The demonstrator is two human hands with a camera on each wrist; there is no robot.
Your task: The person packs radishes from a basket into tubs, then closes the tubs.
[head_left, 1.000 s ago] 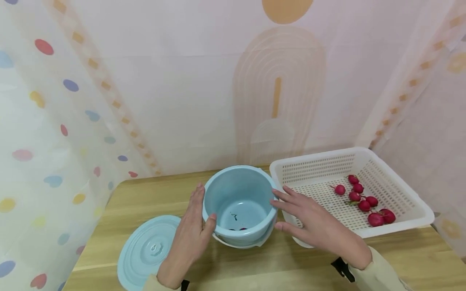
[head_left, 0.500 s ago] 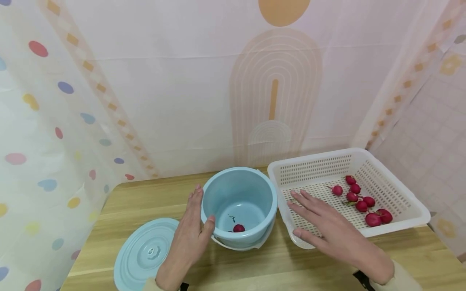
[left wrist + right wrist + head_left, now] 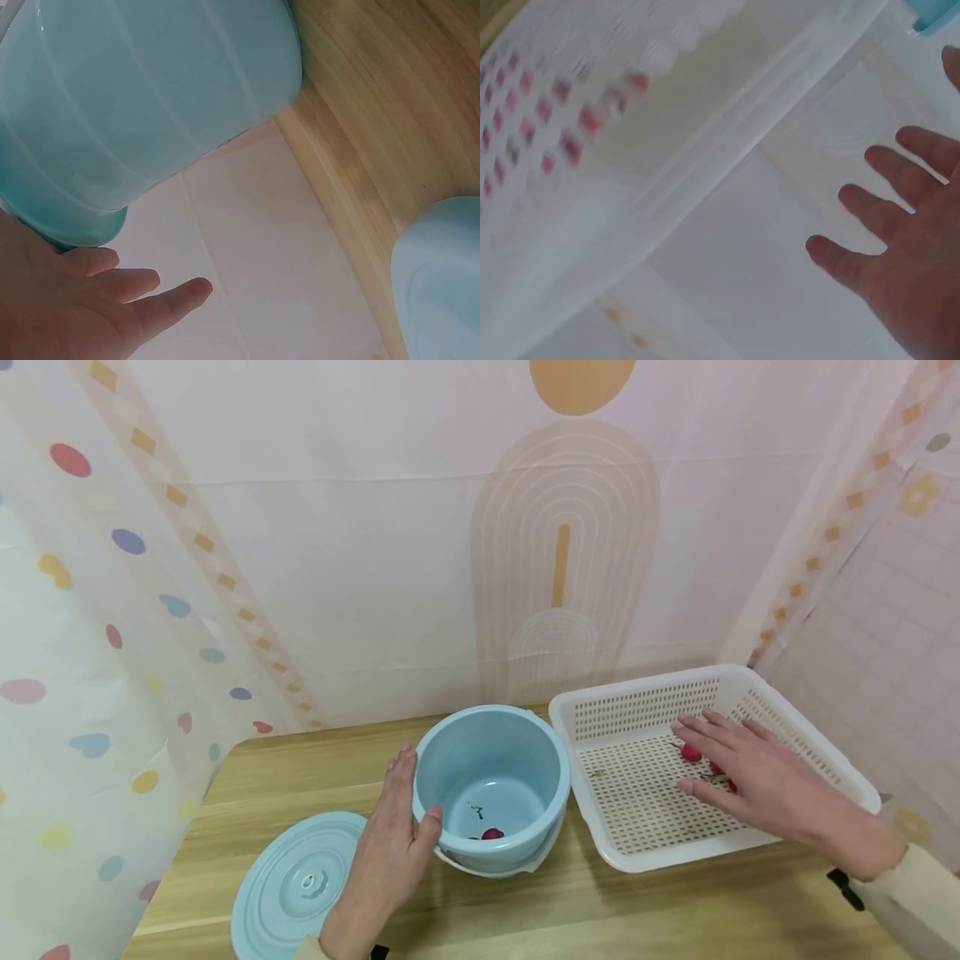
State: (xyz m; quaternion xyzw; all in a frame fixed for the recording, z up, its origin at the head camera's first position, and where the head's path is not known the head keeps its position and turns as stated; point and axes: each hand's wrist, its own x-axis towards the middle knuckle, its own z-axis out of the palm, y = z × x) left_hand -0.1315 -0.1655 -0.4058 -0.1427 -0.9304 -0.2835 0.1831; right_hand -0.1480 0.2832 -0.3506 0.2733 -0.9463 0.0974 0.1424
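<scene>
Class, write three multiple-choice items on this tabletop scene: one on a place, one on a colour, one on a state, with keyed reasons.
1. Where does the round light-blue plastic lid lie?
A. on the bucket
B. on the wooden table, left of the bucket
C. in the basket

2. What colour is the perforated plastic basket?
A. white
B. green
C. black

3. How is the left hand?
A. clenched in a fist
B. pinching a radish
C. flat against the light-blue plastic bucket

Answers: 1 B, the lid rests flat on the table beside the bucket. 2 A, its walls are white. 3 C, straight fingers press the bucket's side.
</scene>
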